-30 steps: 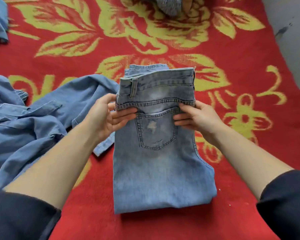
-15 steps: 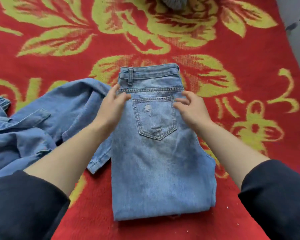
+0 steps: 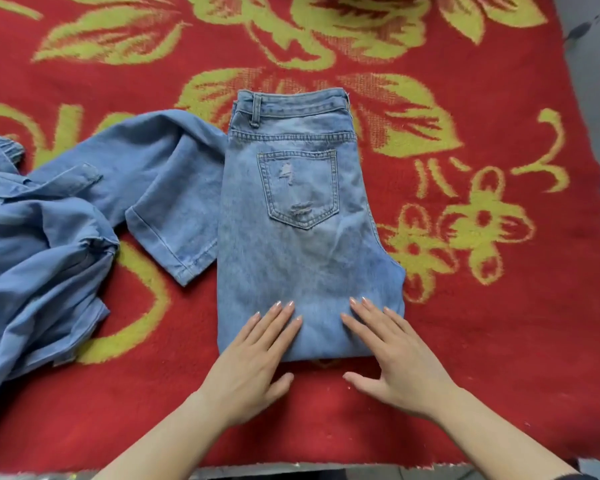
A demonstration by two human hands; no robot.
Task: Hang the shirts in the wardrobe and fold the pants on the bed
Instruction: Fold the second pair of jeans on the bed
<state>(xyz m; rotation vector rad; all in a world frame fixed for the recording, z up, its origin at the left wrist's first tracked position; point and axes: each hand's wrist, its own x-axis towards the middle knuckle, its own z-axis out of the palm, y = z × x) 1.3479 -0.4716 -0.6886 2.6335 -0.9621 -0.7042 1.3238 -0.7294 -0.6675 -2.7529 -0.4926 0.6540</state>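
Pressing flat on the near folded edge of the light-blue jeans with the left hand and the right hand side by side. Fingers straight on the denim, thumbs off the edge on the blanket; grip apart on both, clamped on nothing. Lying folded into a compact rectangle mid-bed, waistband far, back pocket up.

Looks like the smoothing at the end of a pants fold. Next, probably one of two moves: folding once more, near edge toward the waistband, with fingers slid under that edge; or leaving the pair and turning to the denim shirt crumpled at left.

Hard to tell whether the shirt's sleeve merely touches the jeans' left side or runs beneath it. Underneath all, the red flowered blanket. Hidden inside the fold: the legs and hems. Cut off at the left border: much of the shirt. No wardrobe or hanger in view.
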